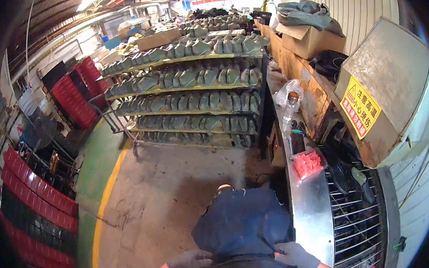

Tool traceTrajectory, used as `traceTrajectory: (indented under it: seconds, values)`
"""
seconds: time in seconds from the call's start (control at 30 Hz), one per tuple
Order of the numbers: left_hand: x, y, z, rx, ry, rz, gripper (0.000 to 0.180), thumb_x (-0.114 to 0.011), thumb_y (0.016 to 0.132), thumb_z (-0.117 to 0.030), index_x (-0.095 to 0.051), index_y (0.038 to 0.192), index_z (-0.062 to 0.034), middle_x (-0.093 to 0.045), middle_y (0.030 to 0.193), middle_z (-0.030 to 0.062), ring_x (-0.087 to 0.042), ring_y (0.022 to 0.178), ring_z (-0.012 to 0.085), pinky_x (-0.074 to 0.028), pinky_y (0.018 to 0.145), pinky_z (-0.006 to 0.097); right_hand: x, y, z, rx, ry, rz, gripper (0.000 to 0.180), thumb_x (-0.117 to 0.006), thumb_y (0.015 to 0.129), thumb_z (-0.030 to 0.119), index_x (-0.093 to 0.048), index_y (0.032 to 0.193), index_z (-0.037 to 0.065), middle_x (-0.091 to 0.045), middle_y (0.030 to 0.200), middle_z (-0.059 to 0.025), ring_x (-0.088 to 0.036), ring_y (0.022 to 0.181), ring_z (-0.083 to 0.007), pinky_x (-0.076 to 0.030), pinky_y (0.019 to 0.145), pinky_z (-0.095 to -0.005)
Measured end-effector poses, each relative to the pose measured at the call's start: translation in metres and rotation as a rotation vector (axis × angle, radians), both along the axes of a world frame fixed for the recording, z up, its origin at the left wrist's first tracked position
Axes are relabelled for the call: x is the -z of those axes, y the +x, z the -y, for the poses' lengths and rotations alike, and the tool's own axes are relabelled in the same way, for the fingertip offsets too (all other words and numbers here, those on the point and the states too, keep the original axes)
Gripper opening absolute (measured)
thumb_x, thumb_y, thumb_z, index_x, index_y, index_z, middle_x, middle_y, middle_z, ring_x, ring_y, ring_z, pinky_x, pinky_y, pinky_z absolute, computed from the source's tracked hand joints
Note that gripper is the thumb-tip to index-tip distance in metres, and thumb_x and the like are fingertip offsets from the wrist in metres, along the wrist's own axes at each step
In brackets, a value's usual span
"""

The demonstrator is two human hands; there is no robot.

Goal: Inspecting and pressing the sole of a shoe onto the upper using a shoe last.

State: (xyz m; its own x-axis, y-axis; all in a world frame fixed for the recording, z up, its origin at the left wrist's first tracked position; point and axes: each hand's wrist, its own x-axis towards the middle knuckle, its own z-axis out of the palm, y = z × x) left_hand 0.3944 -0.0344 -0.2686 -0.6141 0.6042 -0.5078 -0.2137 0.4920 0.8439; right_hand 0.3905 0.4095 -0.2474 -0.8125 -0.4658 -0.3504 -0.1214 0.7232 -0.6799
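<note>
A dark blue apron (243,219) hangs down the front of my body, its lower part spread out ahead of me. My left hand (190,260), in a grey glove, is at the apron's left edge near my waist, its fingers bent against the cloth. At the opposite edge, my right hand (298,257), also gloved in grey, has its fingers closed on the apron's side. A dark band of cloth crosses the waist between the two hands. A black band circles my right wrist.
Ahead stands a wheeled rack (183,88) whose shelves carry many grey-green shoe forms. To my right runs a metal ledge (312,223) with a box of pink pieces (308,163) and a bottle (291,106), beside a barred conveyor (358,231). Red slatted stacks (39,187) lie left.
</note>
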Motion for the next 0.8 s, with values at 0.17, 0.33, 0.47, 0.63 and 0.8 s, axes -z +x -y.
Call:
traceTrajectory:
  seconds: [0.17, 0.33, 0.47, 0.63, 0.8]
  values:
    - [0.053, -0.047, 0.028, -0.627, 0.182, -0.196, 0.047, -0.059, 0.108, -0.031, -0.059, 0.146, -0.0031, -0.069, 0.107, 0.0071, -0.065, 0.103, 0.0149, -0.053, 0.090, 0.032, 0.057, -0.064, -0.009, 0.595, -0.275, -0.128, 0.032, -0.063, 0.101, 0.037, -0.072, 0.108, 0.008, -0.069, 0.083, -0.0077, -0.069, 0.079, -0.0270, -0.053, 0.077, -0.0366]
    - [0.029, -0.095, -0.018, -0.860, -0.094, -0.402, 0.063, -0.059, 0.108, -0.032, -0.042, 0.160, -0.0023, -0.063, 0.135, 0.0107, -0.059, 0.123, 0.0182, -0.048, 0.106, 0.032, 0.134, -0.127, 0.013, 0.575, -0.229, -0.474, 0.060, -0.062, 0.103, 0.048, -0.064, 0.141, 0.002, -0.068, 0.126, -0.0214, -0.065, 0.119, -0.0254, -0.048, 0.106, -0.0370]
    - [0.064, -0.095, -0.021, -0.835, 0.211, -0.168, 0.075, -0.058, 0.108, -0.041, -0.030, 0.166, -0.0015, -0.045, 0.161, 0.0177, -0.045, 0.146, 0.0247, -0.036, 0.120, 0.034, 0.172, -0.145, 0.015, 0.941, -1.000, 0.606, 0.086, -0.055, 0.101, 0.070, -0.053, 0.154, 0.002, -0.059, 0.147, -0.0103, -0.060, 0.127, -0.0210, -0.050, 0.103, -0.0324]
    - [0.107, -0.090, 0.011, -1.069, 0.412, 0.091, 0.073, -0.059, 0.108, -0.039, -0.034, 0.164, 0.0003, -0.051, 0.156, 0.0157, -0.049, 0.141, 0.0228, -0.041, 0.115, 0.034, 0.219, -0.142, -0.003, 0.887, -0.987, 0.872, 0.073, -0.057, 0.107, 0.056, -0.048, 0.157, 0.002, -0.065, 0.137, -0.0067, -0.061, 0.119, -0.0181, -0.050, 0.103, -0.0343]
    - [0.081, -0.116, 0.047, -0.842, 0.217, -0.040, 0.064, -0.064, 0.103, -0.023, -0.043, 0.159, -0.0007, -0.054, 0.152, 0.0155, -0.055, 0.135, 0.0209, -0.048, 0.107, 0.034, 0.157, -0.167, -0.008, 0.809, -0.924, 0.016, 0.055, -0.051, 0.109, 0.034, -0.051, 0.158, 0.009, -0.056, 0.152, -0.0047, -0.051, 0.136, -0.0162, -0.036, 0.119, -0.0357]
